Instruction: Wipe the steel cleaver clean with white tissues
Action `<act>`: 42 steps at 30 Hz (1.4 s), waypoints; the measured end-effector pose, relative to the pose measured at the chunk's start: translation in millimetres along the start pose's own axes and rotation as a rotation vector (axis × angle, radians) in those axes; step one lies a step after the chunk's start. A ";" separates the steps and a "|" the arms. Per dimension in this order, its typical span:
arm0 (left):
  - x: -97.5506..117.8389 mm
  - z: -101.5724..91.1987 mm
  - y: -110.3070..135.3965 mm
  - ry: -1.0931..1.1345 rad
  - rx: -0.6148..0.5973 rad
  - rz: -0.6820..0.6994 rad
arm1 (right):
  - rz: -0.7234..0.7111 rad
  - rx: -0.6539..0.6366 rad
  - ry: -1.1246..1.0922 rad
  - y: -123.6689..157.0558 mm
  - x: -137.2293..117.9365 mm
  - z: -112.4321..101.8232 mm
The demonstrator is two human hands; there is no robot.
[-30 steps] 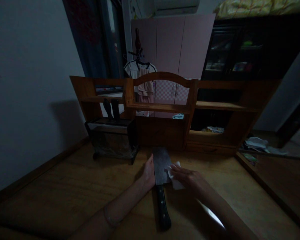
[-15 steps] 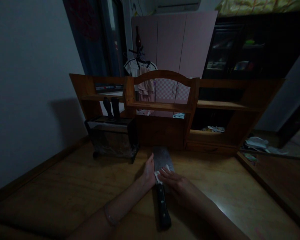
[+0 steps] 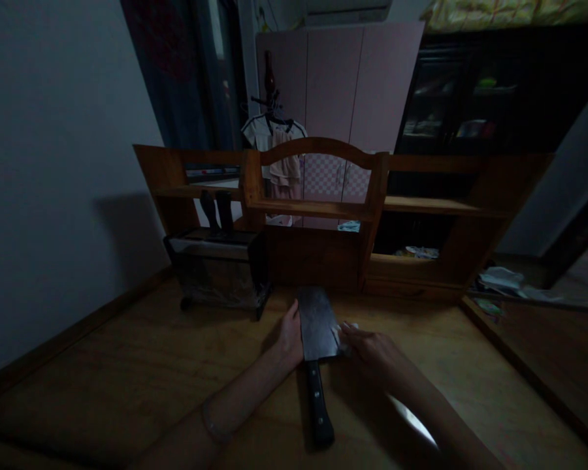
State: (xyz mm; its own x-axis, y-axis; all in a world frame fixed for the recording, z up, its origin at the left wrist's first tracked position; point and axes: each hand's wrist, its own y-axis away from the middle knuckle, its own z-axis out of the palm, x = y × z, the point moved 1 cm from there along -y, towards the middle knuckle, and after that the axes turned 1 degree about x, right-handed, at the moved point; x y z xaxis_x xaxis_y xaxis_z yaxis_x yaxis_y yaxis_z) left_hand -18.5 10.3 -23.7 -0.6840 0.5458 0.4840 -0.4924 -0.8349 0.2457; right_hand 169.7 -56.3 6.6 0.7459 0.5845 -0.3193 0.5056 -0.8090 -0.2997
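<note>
A cleaver (image 3: 316,326) lies flat on the wooden desk (image 3: 127,365), its wide grey blade pointing away from me and its black handle (image 3: 319,411) toward me. My left hand (image 3: 290,338) rests against the blade's left edge, fingers pressed on it. My right hand (image 3: 370,349) sits at the blade's right edge, fingers closed on a crumpled white tissue (image 3: 343,334) that touches the steel.
A dark knife block (image 3: 218,267) with two black handles sticking up stands at the back left. A wooden shelf unit (image 3: 323,209) runs along the desk's rear. Papers (image 3: 504,282) lie at the far right. A wall borders the desk on the left.
My right hand slid the tissue from the blade's right side to near the handle, then back out to the right edge. My left hand stayed put on the blade.
</note>
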 end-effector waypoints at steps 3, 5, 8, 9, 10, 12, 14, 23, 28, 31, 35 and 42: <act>-0.5 -0.1 -0.8 0.024 -0.013 0.004 | 0.044 0.104 0.038 -0.9 7.1 1.1; -0.9 -0.7 -1.9 0.044 -0.028 0.003 | 0.017 0.148 -0.004 -3.2 3.5 4.2; -1.4 -4.5 -5.1 0.041 0.010 -0.004 | -0.073 0.113 -0.091 -8.3 -14.3 13.7; -1.4 -6.5 -6.4 0.031 0.048 0.007 | -0.097 0.083 -0.111 -10.0 -21.6 17.5; -1.4 -8.7 -7.7 0.022 0.088 0.019 | -0.124 0.056 -0.120 -11.6 -28.5 21.1; -1.4 -12.5 -9.7 0.018 0.146 0.033 | -0.179 0.011 -0.113 -14.3 -39.0 26.4; -1.7 -14.3 -10.5 0.023 0.149 0.017 | -0.198 -0.002 -0.095 -15.8 -43.0 27.9; -1.5 -4.3 -4.4 0.053 -0.022 -0.019 | -0.030 0.058 -0.013 -10.7 -10.3 25.5; -1.3 -3.3 -4.2 0.023 0.027 0.010 | -0.040 0.168 0.119 -10.8 16.3 36.2; -1.4 -3.8 -4.1 0.013 0.030 0.027 | -0.034 0.306 0.087 -11.8 23.2 36.3; -2.0 -3.6 -2.1 0.031 0.025 0.014 | 0.006 0.425 -0.095 -13.6 7.9 34.2; -2.4 -9.6 -5.2 0.025 0.125 0.029 | -0.101 -0.033 -0.142 -10.7 -41.1 33.8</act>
State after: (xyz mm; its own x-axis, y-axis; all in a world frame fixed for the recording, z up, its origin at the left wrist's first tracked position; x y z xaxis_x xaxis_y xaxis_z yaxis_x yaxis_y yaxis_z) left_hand -19.5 14.0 -34.2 -0.7110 0.5214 0.4718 -0.4022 -0.8519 0.3354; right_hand 119.0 -69.6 -7.4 0.6231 0.6640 -0.4134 0.5906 -0.7459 -0.3079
